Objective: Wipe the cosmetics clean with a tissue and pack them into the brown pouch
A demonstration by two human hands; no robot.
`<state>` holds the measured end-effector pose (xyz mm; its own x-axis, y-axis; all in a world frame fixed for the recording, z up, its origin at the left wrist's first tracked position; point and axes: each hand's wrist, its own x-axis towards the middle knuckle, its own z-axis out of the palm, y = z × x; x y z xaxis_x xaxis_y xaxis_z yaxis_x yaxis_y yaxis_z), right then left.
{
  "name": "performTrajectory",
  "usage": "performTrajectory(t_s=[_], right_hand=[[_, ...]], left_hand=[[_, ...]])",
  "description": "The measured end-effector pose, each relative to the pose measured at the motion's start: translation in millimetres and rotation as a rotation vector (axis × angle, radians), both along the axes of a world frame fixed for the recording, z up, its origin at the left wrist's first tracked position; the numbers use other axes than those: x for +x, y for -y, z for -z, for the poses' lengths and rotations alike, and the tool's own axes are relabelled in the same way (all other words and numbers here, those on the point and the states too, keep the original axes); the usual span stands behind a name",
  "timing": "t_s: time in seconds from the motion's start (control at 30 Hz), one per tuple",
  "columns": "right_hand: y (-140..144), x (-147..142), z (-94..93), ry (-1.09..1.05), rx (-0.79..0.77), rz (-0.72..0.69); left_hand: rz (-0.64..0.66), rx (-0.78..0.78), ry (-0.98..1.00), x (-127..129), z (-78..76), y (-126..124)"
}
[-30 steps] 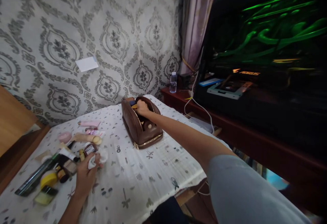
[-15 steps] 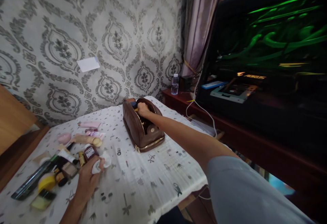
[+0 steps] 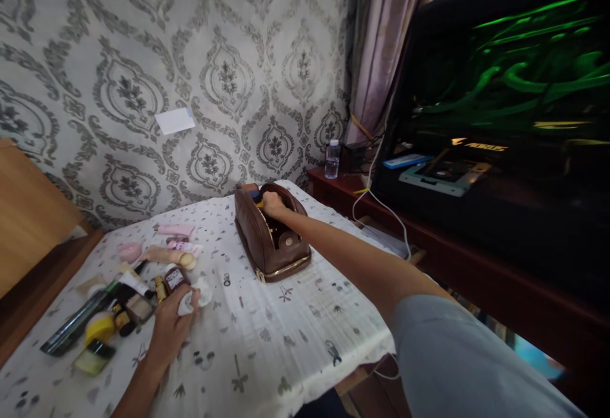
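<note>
My left hand rests on the cloth at the lower left, its fingers closed around a crumpled white tissue. Just beyond those fingers lie a dark red-brown bottle and a small gold-coloured tube. My right hand reaches into a brown leather cosmetic bag standing unzipped on the table. The fingers look curled, but their tips and whatever they hold are hidden inside. Something dark blue shows at the bag's far end, near my knuckles.
Several cosmetics lie left of the bag, among them a pink tube, a yellow round container and a long dark green box. A clear bottle stands on the red-brown desk. A white cable hangs beside a large dark screen.
The view has turned slightly left, so everything appears a little further right. My left hand still holds the tissue, and my right hand is still inside the bag.
</note>
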<state>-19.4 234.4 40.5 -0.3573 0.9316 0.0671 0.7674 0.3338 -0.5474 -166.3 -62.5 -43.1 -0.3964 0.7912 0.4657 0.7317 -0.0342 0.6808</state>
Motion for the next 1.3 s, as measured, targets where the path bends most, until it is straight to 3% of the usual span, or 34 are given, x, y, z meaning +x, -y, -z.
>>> performTrajectory(t_s=[0.13,0.27,0.37,0.43,0.53,0.67,0.77,0.87,1.07,1.3], right_hand=[[2,6,-12.7,-0.035,0.023,-0.009],[2,16,-39.6,-0.144,0.137,0.055],[17,23,-54.1,-0.401,0.246,0.020],[39,24,-53.1,-0.633,0.292,-0.105],[83,20,-32.4,-0.793,0.300,-0.382],[133,-1,20.0,-0.700,0.233,-0.695],[151,-27,59.5,-0.546,0.126,-0.773],[158,-55,84.1,-0.390,0.011,-0.739],[179,-108,89.7,-0.090,-0.080,-0.545],[200,-146,74.3,0.108,-0.149,-0.415]], left_hand=[[0.075,0.008,-0.078,-13,7.4,0],[0.083,0.048,-0.123,-24,11.9,-1],[0.047,0.080,-0.147,-23,9.9,-1],[0.058,0.076,-0.194,-17,7.6,0],[0.238,0.018,-0.300,-7,7.4,3],[0.447,-0.078,-0.517,4,13.5,4],[0.412,-0.145,-0.684,7,15.7,4],[0.372,-0.228,-0.772,3,14.1,10],[0.311,-0.264,-0.808,-20,13.7,35],[0.011,-0.336,-0.707,-44,17.1,52]])
